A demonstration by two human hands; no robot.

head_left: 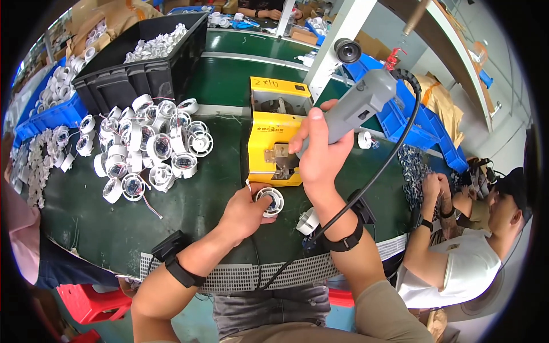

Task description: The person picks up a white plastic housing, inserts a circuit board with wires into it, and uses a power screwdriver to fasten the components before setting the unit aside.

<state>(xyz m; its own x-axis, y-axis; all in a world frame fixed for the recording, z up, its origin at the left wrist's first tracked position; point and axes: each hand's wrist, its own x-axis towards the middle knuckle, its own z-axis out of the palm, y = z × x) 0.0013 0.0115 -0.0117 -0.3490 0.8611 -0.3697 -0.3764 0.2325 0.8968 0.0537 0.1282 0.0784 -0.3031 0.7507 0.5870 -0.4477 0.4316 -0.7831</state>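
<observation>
My left hand point(240, 212) is closed around a white round plastic housing point(276, 197), thumb over its open face, just in front of a yellow screw feeder point(274, 127). Wrapped in my right hand point(321, 150) is a grey electric screwdriver point(360, 103), tilted, its black cable point(394, 151) looping down past my forearm. The driver's lower end is hidden by my fingers, close to the feeder's metal front. Another white housing point(309, 221) lies beside my right forearm. To the left, many similar housings point(162, 147) with small wires are heaped on the green table point(211, 228).
A black crate point(128, 83) of white parts stands at the back left, near a blue bin point(51, 117). A white post point(343, 40) rises behind the feeder. Blue trays point(420, 134) and a dark heap of small parts point(413, 171) lie right, by a seated co-worker point(457, 257).
</observation>
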